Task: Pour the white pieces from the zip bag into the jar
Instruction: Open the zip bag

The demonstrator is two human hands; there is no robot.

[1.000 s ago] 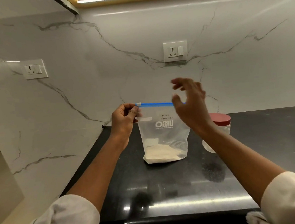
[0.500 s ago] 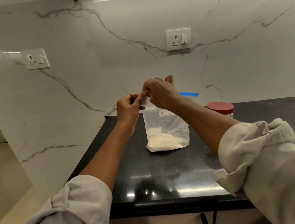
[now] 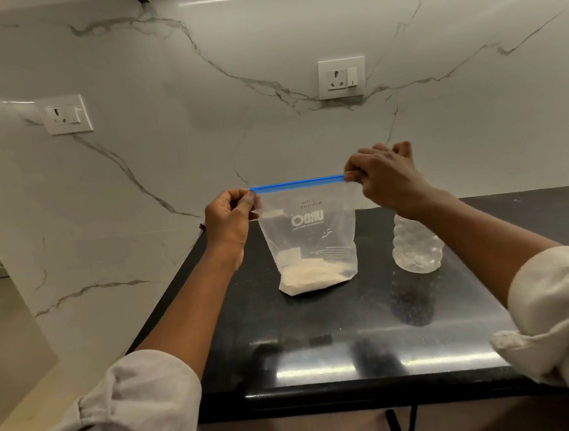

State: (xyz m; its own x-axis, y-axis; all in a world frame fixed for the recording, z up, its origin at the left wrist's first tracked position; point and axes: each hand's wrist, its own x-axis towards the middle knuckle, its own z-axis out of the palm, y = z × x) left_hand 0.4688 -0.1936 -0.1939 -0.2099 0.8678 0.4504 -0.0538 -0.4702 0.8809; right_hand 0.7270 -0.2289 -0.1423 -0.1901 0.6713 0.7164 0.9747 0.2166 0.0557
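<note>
left hand (image 3: 230, 216): forearm outstretched, fingers curled, thumb and forefinger pinching | right hand (image 3: 384, 177): raised level, fingers curled, pinching | sleeves rolled

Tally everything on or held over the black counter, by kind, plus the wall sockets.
Zip bag: 1
Clear jar: 1
Hands: 2, left hand and right hand
Wall sockets: 2, and
Total: 6
</note>
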